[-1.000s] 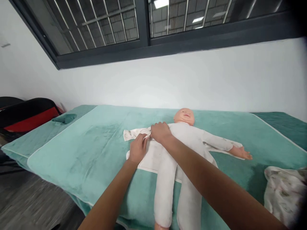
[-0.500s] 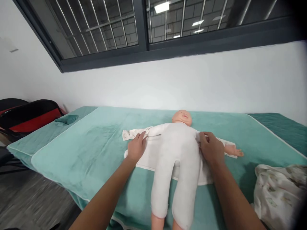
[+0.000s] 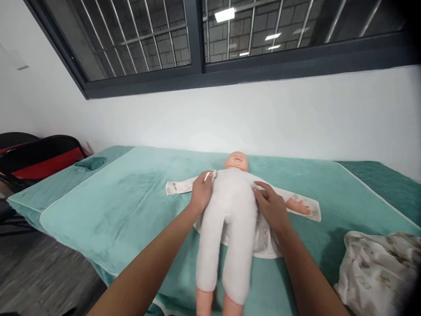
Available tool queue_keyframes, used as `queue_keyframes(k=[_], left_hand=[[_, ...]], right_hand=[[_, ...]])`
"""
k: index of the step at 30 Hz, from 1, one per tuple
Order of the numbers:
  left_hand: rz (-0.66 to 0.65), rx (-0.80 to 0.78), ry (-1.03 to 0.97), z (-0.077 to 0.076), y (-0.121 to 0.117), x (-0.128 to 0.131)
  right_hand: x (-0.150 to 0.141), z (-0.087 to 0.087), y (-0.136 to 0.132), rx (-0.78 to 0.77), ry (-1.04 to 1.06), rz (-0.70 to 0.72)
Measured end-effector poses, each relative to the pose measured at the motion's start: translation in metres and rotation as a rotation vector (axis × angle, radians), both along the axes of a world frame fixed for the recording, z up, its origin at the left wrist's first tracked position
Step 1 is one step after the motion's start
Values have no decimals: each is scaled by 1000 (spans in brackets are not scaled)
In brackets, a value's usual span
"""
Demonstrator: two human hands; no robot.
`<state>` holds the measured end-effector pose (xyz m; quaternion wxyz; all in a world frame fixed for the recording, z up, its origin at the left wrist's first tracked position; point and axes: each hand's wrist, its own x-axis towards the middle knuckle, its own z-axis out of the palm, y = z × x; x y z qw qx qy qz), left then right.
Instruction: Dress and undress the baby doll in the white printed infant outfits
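Observation:
A doll (image 3: 230,193) with a white cloth body lies on its back, head toward the wall. An open white baby shirt (image 3: 268,241) is spread under it. The doll's arm on the right lies along one sleeve, its hand (image 3: 299,206) showing near the cuff; the other sleeve (image 3: 180,186) stretches out flat to the left. My left hand (image 3: 201,192) is closed on bunched shirt cloth beside the doll's chest. At the opposite armpit, my right hand (image 3: 272,205) has thumb and forefinger drawn together on the shirt's edge; the cloth between them is mostly hidden.
Green plush covers (image 3: 108,210) lie over the table. A crumpled printed white cloth (image 3: 371,267) rests at the near right. Black and red chairs (image 3: 42,158) stand beyond the left edge. The white wall (image 3: 158,120) and a barred window (image 3: 197,39) are behind.
My left hand has moved right and up to the doll's chest, bringing shirt cloth inward. My right hand has shifted left. The doll appears farther left, and the right sleeve is more fully visible.

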<state>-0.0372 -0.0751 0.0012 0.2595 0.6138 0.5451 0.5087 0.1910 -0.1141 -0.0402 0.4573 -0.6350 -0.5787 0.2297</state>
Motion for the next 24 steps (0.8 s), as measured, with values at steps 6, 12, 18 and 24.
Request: queue_keyframes(k=[6, 12, 18, 24], left_hand=[[-105, 35, 208, 39, -7, 11], [-451, -242, 422, 81, -59, 20], [-73, -41, 555, 43, -47, -39], [131, -112, 1157, -39, -5, -127]], right_hand=[[-8, -7, 5, -9, 138, 224], [-9, -10, 5, -29, 165, 252], [-9, -12, 4, -35, 170, 234], [-10, -14, 5, -35, 193, 228]])
